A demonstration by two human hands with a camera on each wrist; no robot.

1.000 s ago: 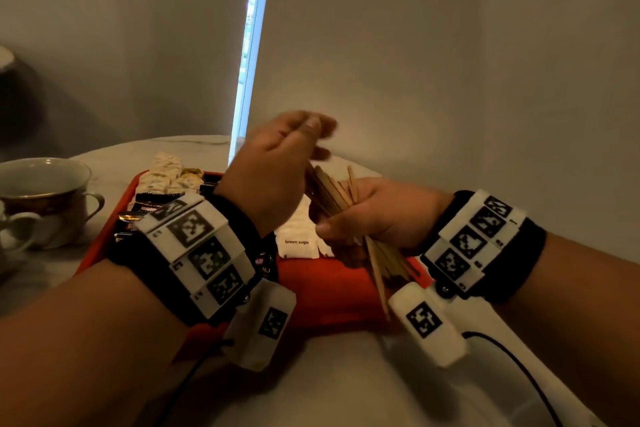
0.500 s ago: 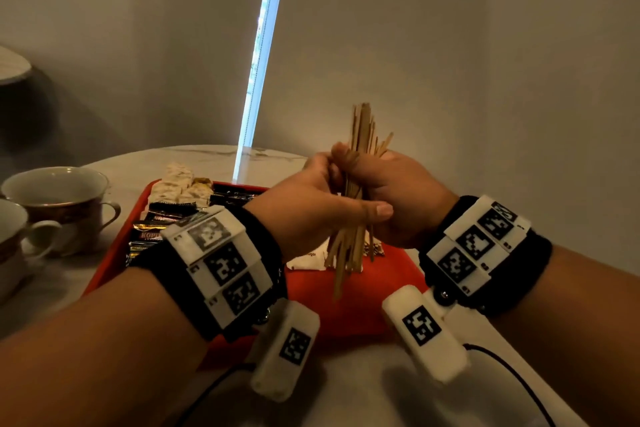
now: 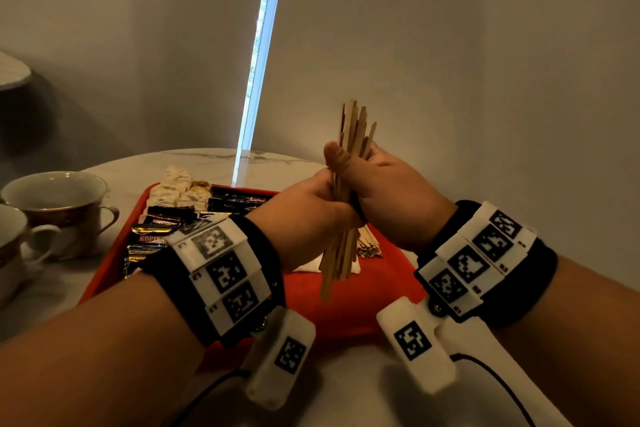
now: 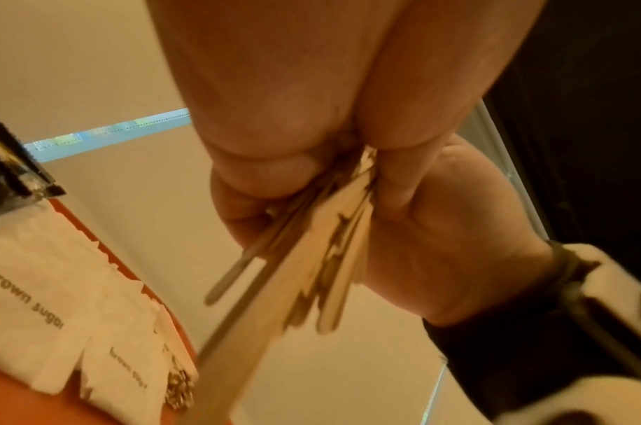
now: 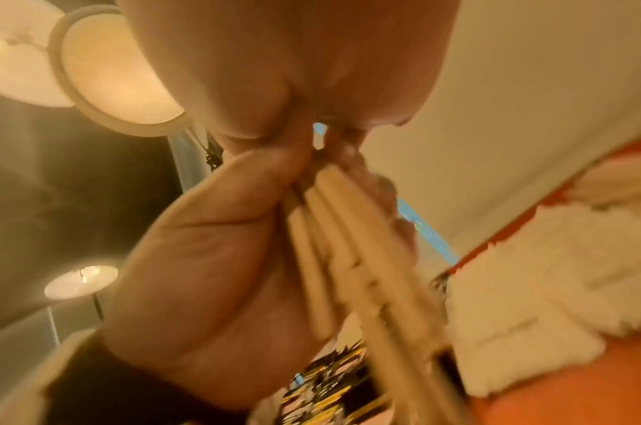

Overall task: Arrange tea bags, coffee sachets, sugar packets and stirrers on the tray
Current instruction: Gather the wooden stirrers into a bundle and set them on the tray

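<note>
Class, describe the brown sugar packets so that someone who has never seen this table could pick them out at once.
Find the red tray on the marble table. On its right side, beneath the wooden stirrers gripped in both hands, lie the brown sugar packets. They alone are plain white paper printed "brown sugar"; the coffee sachets to their left are black.

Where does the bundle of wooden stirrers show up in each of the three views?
Head: stirrers upright at centre, gripped by both hands above the red tray.
Left wrist: stirrers run from centre to the bottom edge.
Right wrist: stirrers run from centre to lower right.
Shared landmark: white sugar packets.
</note>
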